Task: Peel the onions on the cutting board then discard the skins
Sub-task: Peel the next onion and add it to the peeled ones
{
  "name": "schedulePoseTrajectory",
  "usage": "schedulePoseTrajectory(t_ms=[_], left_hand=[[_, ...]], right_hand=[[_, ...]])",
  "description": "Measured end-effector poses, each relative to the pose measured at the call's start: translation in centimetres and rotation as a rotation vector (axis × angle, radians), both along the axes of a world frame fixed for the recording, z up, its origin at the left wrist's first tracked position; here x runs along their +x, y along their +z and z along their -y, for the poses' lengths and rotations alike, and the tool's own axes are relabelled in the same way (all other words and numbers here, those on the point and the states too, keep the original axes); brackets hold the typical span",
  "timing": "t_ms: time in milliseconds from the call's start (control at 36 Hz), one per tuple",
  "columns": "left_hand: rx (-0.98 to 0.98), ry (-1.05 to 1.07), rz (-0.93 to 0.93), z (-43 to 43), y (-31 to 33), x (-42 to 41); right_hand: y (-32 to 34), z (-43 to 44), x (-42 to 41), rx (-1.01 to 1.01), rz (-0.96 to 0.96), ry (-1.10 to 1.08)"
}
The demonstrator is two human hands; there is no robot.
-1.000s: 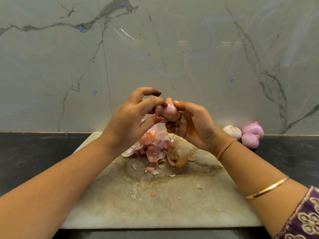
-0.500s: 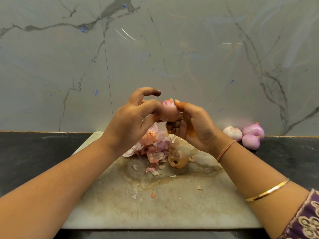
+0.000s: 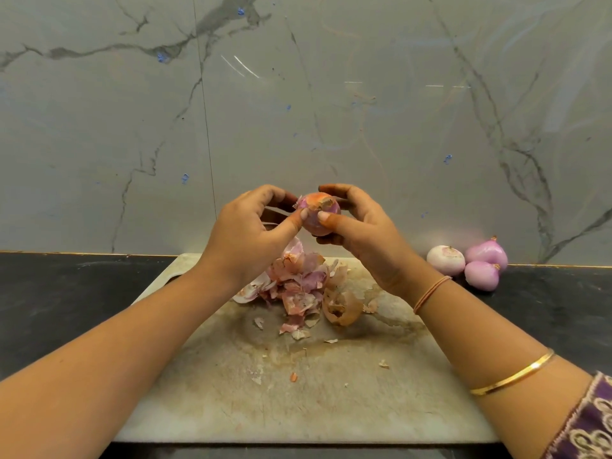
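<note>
Onion (image 3: 318, 213) rolled since half-second earlier: dry brown cap now faces camera, both thumbs shifted onto near face. Held in air above far end of cutting board (image 3: 331, 402), over heap of skins (image 3: 298, 284). Left hand (image 3: 245, 238) grip pinching onion's side; right hand (image 3: 367, 241) grip curled round it. Three peeled onions (image 3: 468, 263) clustered on dark bench (image 3: 49, 309) right of board, against marble wall (image 3: 331, 111).

Left hand (image 3: 245, 240), right hand (image 3: 367, 246) grip onion (image 3: 318, 223) over skins (image 3: 298, 283)
</note>
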State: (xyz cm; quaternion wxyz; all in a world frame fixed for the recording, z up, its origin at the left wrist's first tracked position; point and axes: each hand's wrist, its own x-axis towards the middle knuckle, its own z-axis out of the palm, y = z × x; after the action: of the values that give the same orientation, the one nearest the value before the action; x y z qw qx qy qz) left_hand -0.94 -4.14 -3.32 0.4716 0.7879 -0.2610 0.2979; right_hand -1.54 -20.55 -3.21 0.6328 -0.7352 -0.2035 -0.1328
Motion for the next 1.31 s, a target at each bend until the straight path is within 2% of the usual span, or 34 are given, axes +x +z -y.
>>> schedulePoseTrajectory(t_ms=[361,528,806,889,1056,1306], left_hand=[[-0.066,0.065,-0.022,0.2,0.2,-0.4],[-0.037,0.144,-0.019,0.1,0.3,-0.4],[-0.068,0.248,-0.152,-0.7,0.3,0.5],[-0.099,0.207,-0.168,-0.9,0.3,0.6],[-0.219,-0.038,-0.143,0.2,0.5,-0.6],[-0.166,0.032,-0.082,0.2,0.0,-0.3]], right_hand=[[0.1,-0.1,-0.4,-0.094,0.102,-0.029],[-0.1,-0.2,-0.4,-0.142,0.12,-0.035],[0.4,0.2,-0.3,0.107,-0.042,0.152],[0.4,0.1,-0.3,0.074,-0.025,0.121],[0.2,0.2,-0.4,-0.05,0.032,0.036],[0.2,0.0,-0.4,-0.036,0.019,0.042]])
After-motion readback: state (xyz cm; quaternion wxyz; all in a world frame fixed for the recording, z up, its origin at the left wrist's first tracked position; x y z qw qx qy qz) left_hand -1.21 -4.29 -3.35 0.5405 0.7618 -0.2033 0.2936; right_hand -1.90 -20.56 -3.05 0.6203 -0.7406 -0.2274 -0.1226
